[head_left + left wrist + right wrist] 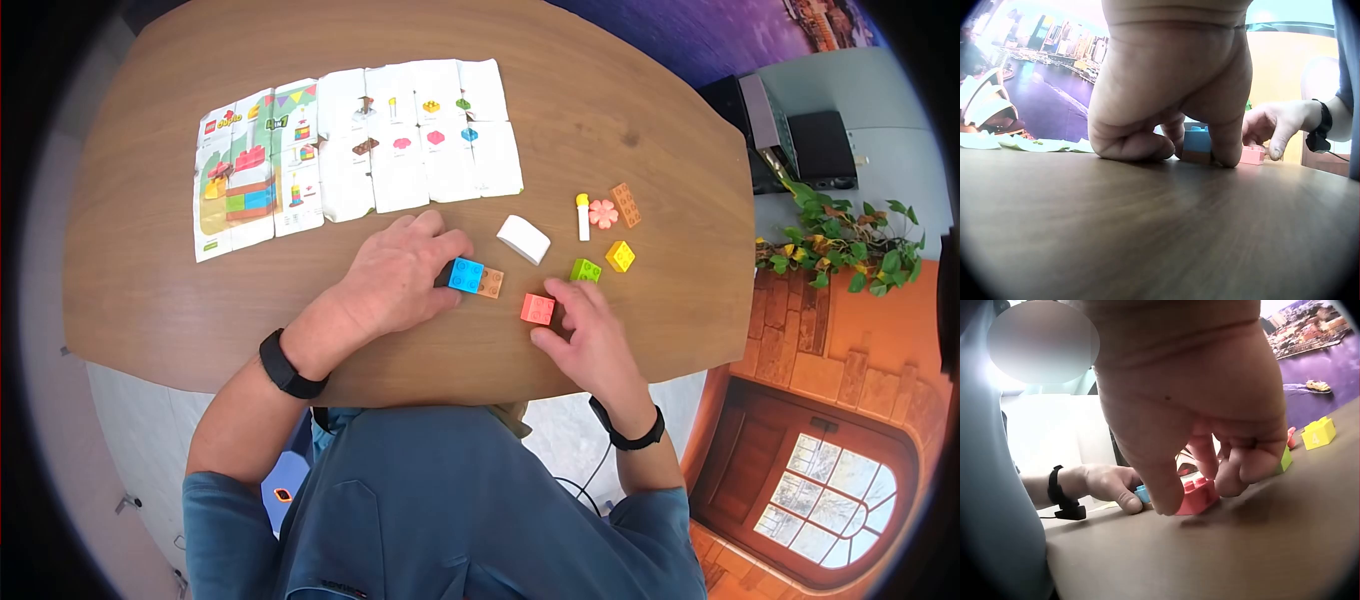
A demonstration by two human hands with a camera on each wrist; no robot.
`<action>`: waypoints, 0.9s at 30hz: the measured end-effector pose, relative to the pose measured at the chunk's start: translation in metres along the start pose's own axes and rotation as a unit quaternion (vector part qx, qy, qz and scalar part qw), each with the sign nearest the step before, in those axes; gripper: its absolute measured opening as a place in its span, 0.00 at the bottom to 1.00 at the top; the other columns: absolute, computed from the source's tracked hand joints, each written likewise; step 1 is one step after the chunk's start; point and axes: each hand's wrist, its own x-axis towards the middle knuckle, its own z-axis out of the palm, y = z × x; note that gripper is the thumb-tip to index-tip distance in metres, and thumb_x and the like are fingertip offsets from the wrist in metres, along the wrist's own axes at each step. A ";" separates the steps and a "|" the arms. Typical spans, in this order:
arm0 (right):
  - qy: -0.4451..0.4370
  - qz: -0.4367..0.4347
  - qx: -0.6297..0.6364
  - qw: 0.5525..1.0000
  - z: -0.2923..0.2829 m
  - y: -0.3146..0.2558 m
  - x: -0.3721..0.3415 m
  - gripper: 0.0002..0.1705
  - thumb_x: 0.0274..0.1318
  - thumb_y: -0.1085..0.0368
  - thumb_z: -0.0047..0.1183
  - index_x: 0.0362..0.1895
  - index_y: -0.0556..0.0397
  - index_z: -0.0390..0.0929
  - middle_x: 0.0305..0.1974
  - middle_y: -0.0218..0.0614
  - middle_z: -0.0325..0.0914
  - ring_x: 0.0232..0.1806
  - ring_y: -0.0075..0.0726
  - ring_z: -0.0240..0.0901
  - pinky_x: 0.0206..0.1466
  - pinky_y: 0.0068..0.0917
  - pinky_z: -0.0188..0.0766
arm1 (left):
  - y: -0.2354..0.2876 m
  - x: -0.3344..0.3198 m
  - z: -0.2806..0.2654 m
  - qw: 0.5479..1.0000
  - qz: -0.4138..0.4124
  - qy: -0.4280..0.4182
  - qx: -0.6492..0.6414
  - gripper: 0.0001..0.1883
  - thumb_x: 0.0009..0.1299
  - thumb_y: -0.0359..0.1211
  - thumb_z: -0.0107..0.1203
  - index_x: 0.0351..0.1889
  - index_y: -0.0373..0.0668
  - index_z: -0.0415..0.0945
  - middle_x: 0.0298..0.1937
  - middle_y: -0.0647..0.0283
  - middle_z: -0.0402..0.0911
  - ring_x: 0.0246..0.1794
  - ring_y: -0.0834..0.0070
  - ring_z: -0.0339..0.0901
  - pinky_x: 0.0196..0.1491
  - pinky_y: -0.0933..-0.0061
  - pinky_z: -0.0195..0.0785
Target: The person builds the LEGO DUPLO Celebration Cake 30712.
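hands (392, 272) (594, 338) half-curled, left around blue brick (465, 275), right around red brick (537, 308)

Lower brown brick (491, 283), partly hidden

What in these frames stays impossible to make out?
- Head: smallest print on the paper sheet, too small.
- Head: part of the brown block, covered by the blue block.
- Right wrist: most of the green block, behind the right hand.
- Left wrist: the right sleeve, cut off by the picture edge.
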 end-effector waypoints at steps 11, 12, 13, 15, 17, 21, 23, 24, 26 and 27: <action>-0.099 -0.002 -0.041 0.994 -0.001 0.003 0.006 0.30 0.59 0.60 0.72 0.65 0.50 0.82 0.54 0.43 0.81 0.49 0.52 0.85 0.52 0.44 0.84 | -0.001 -0.001 0.002 1.000 0.000 0.006 0.006 0.22 0.62 0.37 0.75 0.54 0.52 0.81 0.50 0.60 0.77 0.57 0.56 0.79 0.57 0.55 0.75; -0.077 -0.010 -0.024 0.997 0.002 0.008 0.005 0.31 0.60 0.59 0.72 0.66 0.52 0.81 0.52 0.44 0.82 0.48 0.51 0.85 0.52 0.43 0.84 | -0.001 -0.001 0.002 1.000 0.000 0.008 0.006 0.22 0.62 0.37 0.75 0.54 0.52 0.81 0.50 0.60 0.77 0.57 0.56 0.79 0.57 0.55 0.75; -0.056 -0.019 -0.007 0.998 0.003 0.010 0.005 0.32 0.60 0.57 0.72 0.66 0.54 0.80 0.50 0.45 0.82 0.47 0.51 0.85 0.52 0.43 0.84 | -0.001 -0.001 0.002 1.000 0.000 0.006 0.003 0.22 0.62 0.37 0.75 0.54 0.52 0.81 0.50 0.60 0.77 0.57 0.56 0.79 0.57 0.55 0.75; -0.060 -0.005 0.001 0.998 0.000 0.009 0.002 0.32 0.60 0.59 0.72 0.66 0.55 0.80 0.52 0.44 0.82 0.47 0.51 0.85 0.52 0.43 0.84 | -0.001 -0.001 0.002 1.000 0.001 0.003 -0.001 0.22 0.63 0.37 0.75 0.54 0.52 0.81 0.50 0.60 0.77 0.57 0.56 0.79 0.57 0.55 0.75; -0.063 0.011 0.009 0.998 -0.004 0.005 0.000 0.32 0.60 0.61 0.71 0.66 0.57 0.80 0.54 0.44 0.81 0.48 0.51 0.85 0.52 0.43 0.84 | 0.000 0.000 0.002 1.000 -0.005 -0.001 0.006 0.21 0.63 0.37 0.75 0.54 0.52 0.81 0.50 0.60 0.77 0.57 0.56 0.79 0.57 0.55 0.76; -0.058 -0.034 0.042 0.997 -0.005 0.004 -0.001 0.30 0.61 0.69 0.67 0.69 0.52 0.79 0.60 0.41 0.77 0.50 0.49 0.84 0.54 0.41 0.83 | 0.000 0.000 0.002 1.000 -0.006 -0.004 0.003 0.21 0.63 0.37 0.75 0.54 0.52 0.81 0.51 0.60 0.77 0.57 0.56 0.79 0.58 0.55 0.76; -0.067 -0.068 0.034 0.995 -0.003 0.010 0.001 0.31 0.61 0.71 0.66 0.70 0.50 0.79 0.61 0.40 0.76 0.51 0.48 0.83 0.54 0.41 0.83 | 0.001 0.000 0.001 1.000 -0.007 0.000 0.005 0.21 0.63 0.37 0.75 0.54 0.52 0.81 0.51 0.60 0.77 0.58 0.56 0.79 0.58 0.55 0.76; -0.069 -0.093 0.015 0.993 -0.002 0.013 0.002 0.31 0.62 0.72 0.65 0.70 0.48 0.78 0.60 0.39 0.76 0.50 0.46 0.83 0.53 0.39 0.82 | 0.001 0.001 0.001 1.000 -0.007 0.000 0.005 0.21 0.63 0.37 0.75 0.54 0.52 0.81 0.51 0.60 0.77 0.58 0.56 0.79 0.58 0.55 0.76; -0.072 -0.119 -0.005 0.990 -0.001 0.013 0.002 0.31 0.63 0.72 0.64 0.71 0.46 0.78 0.58 0.39 0.76 0.49 0.45 0.82 0.52 0.38 0.82 | 0.000 0.000 0.001 1.000 -0.007 -0.005 0.004 0.22 0.63 0.37 0.75 0.54 0.52 0.82 0.51 0.60 0.77 0.58 0.56 0.79 0.58 0.55 0.76; -0.082 -0.079 0.047 0.992 -0.002 0.011 0.002 0.32 0.64 0.73 0.64 0.72 0.47 0.77 0.56 0.38 0.76 0.47 0.41 0.82 0.51 0.36 0.82 | 0.000 -0.001 0.001 1.000 -0.008 -0.004 0.004 0.22 0.63 0.37 0.75 0.54 0.52 0.82 0.51 0.60 0.77 0.58 0.56 0.79 0.58 0.55 0.76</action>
